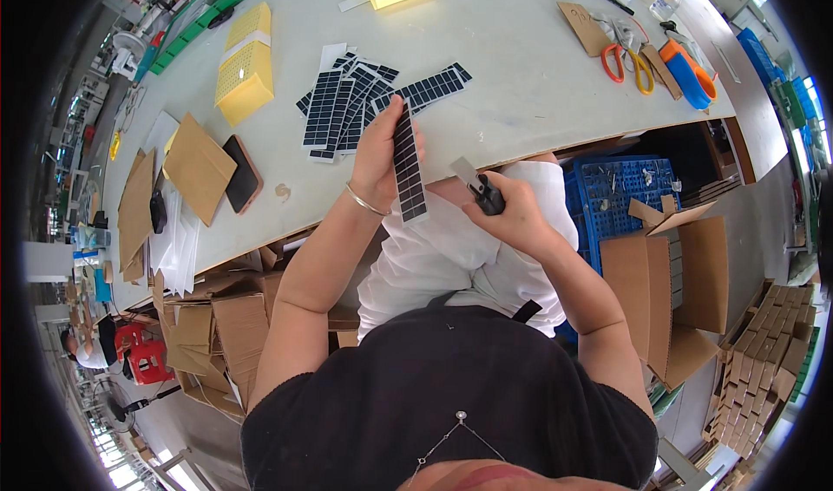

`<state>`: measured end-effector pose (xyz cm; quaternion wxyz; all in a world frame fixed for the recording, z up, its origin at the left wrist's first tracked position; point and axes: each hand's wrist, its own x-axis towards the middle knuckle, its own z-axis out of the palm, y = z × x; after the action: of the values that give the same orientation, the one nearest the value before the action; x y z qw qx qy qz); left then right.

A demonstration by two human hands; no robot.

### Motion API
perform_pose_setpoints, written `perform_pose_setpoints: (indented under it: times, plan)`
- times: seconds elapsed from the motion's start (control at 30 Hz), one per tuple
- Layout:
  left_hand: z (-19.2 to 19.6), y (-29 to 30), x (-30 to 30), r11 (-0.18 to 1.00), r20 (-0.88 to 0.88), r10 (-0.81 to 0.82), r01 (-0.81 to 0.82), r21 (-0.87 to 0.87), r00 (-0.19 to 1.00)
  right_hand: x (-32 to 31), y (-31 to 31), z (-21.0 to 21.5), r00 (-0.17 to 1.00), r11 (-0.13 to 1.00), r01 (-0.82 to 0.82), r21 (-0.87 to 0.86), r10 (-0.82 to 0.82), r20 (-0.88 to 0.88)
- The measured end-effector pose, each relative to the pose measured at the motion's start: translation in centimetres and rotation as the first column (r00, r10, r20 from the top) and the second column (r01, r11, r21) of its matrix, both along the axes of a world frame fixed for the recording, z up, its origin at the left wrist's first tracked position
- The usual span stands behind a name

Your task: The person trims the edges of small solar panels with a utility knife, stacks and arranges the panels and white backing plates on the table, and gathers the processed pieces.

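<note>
My left hand (382, 157) holds up a long narrow strip of dark square stickers (409, 168) just past the table's near edge. My right hand (512, 212) grips a small black-handled tool with a flat grey blade (477, 186), its blade pointing toward the strip. Just beyond my left hand, a loose pile of the same dark sticker strips (364, 101) lies on the white table (521, 83).
Yellow sheet stacks (245, 62) sit at the far left, with brown card envelopes (198, 168) and a dark phone (241, 174) beside them. Scissors (626, 62) and an orange-blue tool (690, 75) lie right. A blue crate (616, 196) and cardboard boxes (685, 291) stand below the table.
</note>
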<state>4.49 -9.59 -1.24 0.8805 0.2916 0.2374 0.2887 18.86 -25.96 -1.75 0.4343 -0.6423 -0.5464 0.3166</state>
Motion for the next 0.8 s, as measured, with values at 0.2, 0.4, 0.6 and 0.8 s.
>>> perform_pose_setpoints:
  times: [0.2,0.4,0.6,0.8]
  plan:
    - [1.7,-1.0,0.7,0.956,-0.201,0.277,-0.248,0.157,0.940,-0.2,0.1,-0.3,0.877,0.971,-0.051,-0.232,-0.068,-0.476]
    - [0.3,-0.6,1.4,0.885,-0.114,0.420,-0.379,0.269,0.900,-2.1,0.5,-0.4,0.763,0.989,-0.109,-0.103,0.017,-0.646]
    - [1.1,2.1,0.1,0.734,-0.120,0.625,-0.528,0.428,0.772,-1.2,0.4,-1.3,0.682,0.994,0.105,-0.026,-0.091,-0.725]
    - [0.3,10.8,-5.2,0.458,-0.142,0.803,-0.446,0.769,0.579,-0.1,-1.2,-2.5,0.664,0.981,0.155,-0.115,-0.189,-0.723]
